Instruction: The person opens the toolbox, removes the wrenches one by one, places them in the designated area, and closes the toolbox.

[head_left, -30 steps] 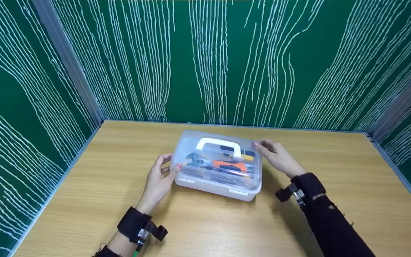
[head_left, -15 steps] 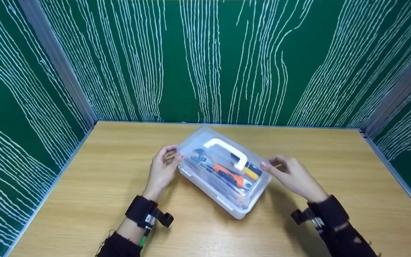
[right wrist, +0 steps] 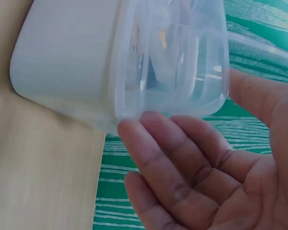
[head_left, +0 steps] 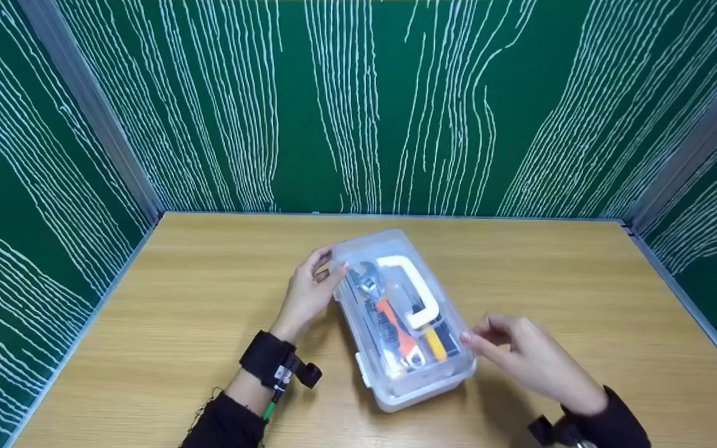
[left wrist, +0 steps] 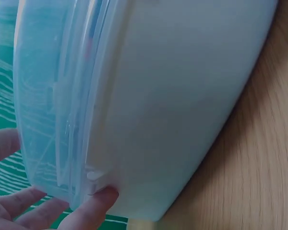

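Note:
A clear-lidded plastic toolbox (head_left: 401, 300) with a white carry handle (head_left: 426, 292) sits at a slant on the table, lid closed. Through the lid show an adjustable wrench (head_left: 391, 316) with an orange grip and a yellow-handled tool (head_left: 435, 344). My left hand (head_left: 309, 291) holds the far left corner, thumb on the lid's edge. At the near right corner, my right hand (head_left: 528, 356) pinches the lid end between thumb and fingers. In the left wrist view, fingers (left wrist: 92, 208) touch the white base (left wrist: 173, 105) beside the rim; in the right wrist view, fingertips lie against the clear lid (right wrist: 175, 62).
A wooden table (head_left: 228, 274) extends around the box. Green panels (head_left: 299, 124) with white wavy lines stand behind and at both sides, joined by grey posts (head_left: 91, 106). Each wrist wears a black strap (head_left: 267, 359) with a small camera.
The toolbox has turned clockwise, its right end swinging toward me. My right hand has come nearer and to the right with that end; my left hand has shifted a little right and up.

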Motion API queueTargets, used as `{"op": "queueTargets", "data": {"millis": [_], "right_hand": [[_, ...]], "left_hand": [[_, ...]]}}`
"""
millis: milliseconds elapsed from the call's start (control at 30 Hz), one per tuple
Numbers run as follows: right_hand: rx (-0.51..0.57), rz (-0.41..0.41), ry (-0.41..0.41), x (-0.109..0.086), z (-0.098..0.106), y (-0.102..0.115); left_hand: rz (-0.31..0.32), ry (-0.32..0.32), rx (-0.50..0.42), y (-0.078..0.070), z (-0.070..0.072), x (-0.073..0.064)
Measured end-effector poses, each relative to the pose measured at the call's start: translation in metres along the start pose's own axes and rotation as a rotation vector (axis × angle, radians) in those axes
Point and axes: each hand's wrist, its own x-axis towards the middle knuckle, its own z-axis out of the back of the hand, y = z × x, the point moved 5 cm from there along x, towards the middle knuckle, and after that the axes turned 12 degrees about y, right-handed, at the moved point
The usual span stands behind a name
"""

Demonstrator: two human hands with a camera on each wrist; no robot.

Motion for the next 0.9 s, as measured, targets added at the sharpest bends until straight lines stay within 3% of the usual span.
{"op": "queueTargets", "data": {"millis": [267, 467, 533, 900], "right_hand": [[-0.001, 0.035, 0.029, -0.018, -0.014, 0.007], [0.018, -0.063, 0.103, -0.024, -0.022, 0.006], [0.022, -0.063, 0.116, -0.026, -0.023, 0.007], [0.115, -0.189, 0.216, -0.030, -0.029, 0.005]], "left_hand": [[0.019, 0.087, -0.029, 0.001, -0.015, 0.006], [0.008, 0.132, -0.047, -0.001, -0.024, 0.009], [0.009, 0.142, -0.060, 0.000, -0.025, 0.010], [-0.007, 0.149, -0.028, 0.002, -0.028, 0.007]]}}
